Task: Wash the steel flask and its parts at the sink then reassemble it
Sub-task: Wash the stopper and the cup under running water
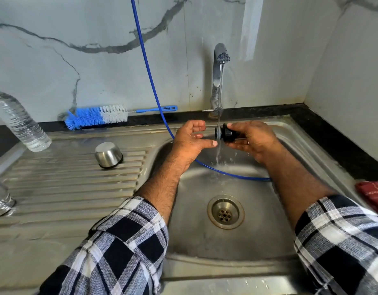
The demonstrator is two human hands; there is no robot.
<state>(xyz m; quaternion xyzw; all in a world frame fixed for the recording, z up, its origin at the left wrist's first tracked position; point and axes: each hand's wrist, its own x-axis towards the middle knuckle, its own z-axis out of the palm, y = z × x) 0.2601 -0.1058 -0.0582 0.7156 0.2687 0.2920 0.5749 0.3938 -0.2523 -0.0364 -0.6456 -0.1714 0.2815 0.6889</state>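
Clear ribbed plastic meets us first at the far left: a water bottle (20,122) leans on the counter, its cap cut by the frame edge, and below it a second clear vessel (0,199) shows only its base, so we cannot tell what it is. Along the back wall lies a bottle brush (96,116), blue and white bristles on a thin blue handle. On the ridged steel draining board (66,177) stands the flask's steel cup (109,155), upside down, brushed metal with a dark rim.

Our left hand (192,139) hovers over the basin with fingers loosely spread and the thumb stretched toward the stream, holding nothing. Just beside it our right hand (252,141) grips the flask's black stopper (225,133) by fingertips and thumb, holding it sideways under the thin running water from the chrome tap (219,77). The stopper's far end is hidden in the palm; its shape looks round and stepped.

A blue hose (149,77) drops from above and curves through the steel sink (226,241), passing behind both forearms. The round drain (225,211) sits below. At the far right edge a red cloth (373,194) is cut off. The flask body we cannot make out.
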